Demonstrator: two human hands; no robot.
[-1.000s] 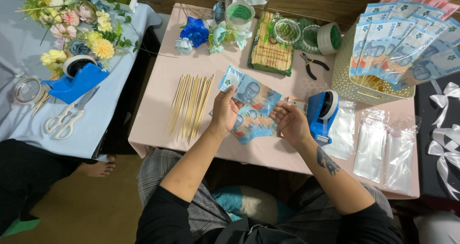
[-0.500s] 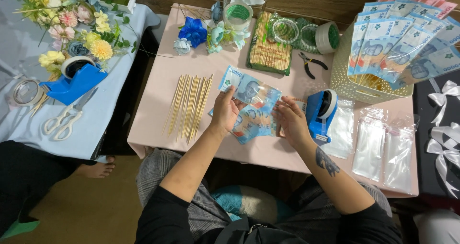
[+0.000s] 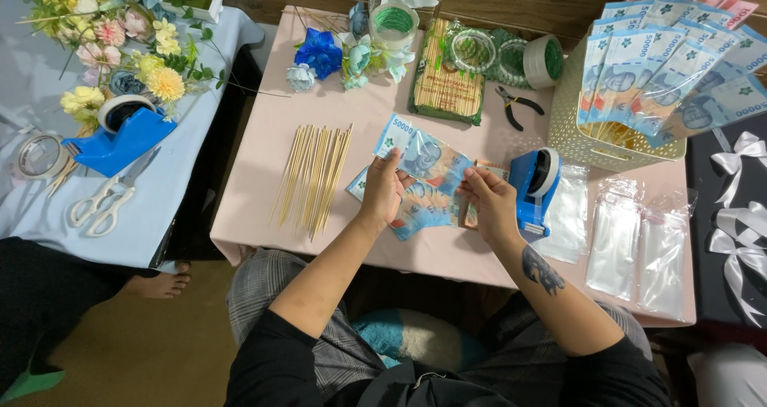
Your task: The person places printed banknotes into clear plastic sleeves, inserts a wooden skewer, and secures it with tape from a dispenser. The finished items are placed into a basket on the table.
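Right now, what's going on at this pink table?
A seated person holds a fan of blue paper banknotes just above the pink table, the left hand gripping one end and the right hand the other. A row of thin wooden skewers lies to the left, and a blue tape dispenser stands right beside the right hand.

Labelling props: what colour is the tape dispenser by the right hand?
Blue tape dispenser, beside the right hand; head view.
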